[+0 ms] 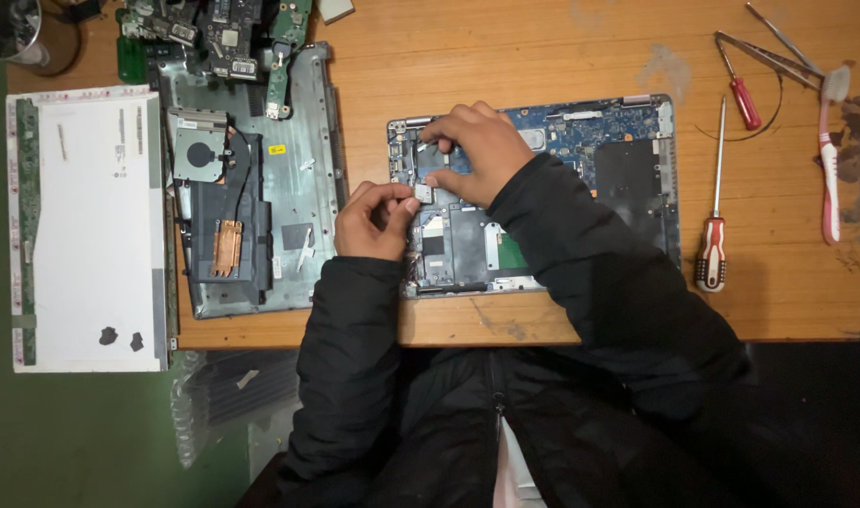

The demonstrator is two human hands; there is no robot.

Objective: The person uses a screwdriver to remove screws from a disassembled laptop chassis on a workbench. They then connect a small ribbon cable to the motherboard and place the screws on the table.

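Both hands worked on the opened laptop base (580,179) lying near the front edge of the table (787,282), about mid-width. Left hand (373,221) was pinching a small grey part (424,194) between thumb and fingertips at the base's left side. Right hand (477,150) lay curled over the board (590,127), fingertips pressed down near its back-left corner; whether it gripped anything could not be told.

Doing this well, as a judgement: keep the right hand steady as a brace on the board, lift or seat the part straight, no twisting, keep the pinch light so nothing bends.

Hidden or unclear: the hands and black sleeves covered much of the base's left and front; what the part was, clip, connector or bracket, stayed too small to make out. Screws were not visible.

A second chassis (251,179) with fan and copper heatsink lay toward the left edge, a screen panel (86,226) overhanging beyond it. Screwdrivers (714,235) and a toothbrush (830,150) sat by the right edge; tools at the back-right corner were cut off.
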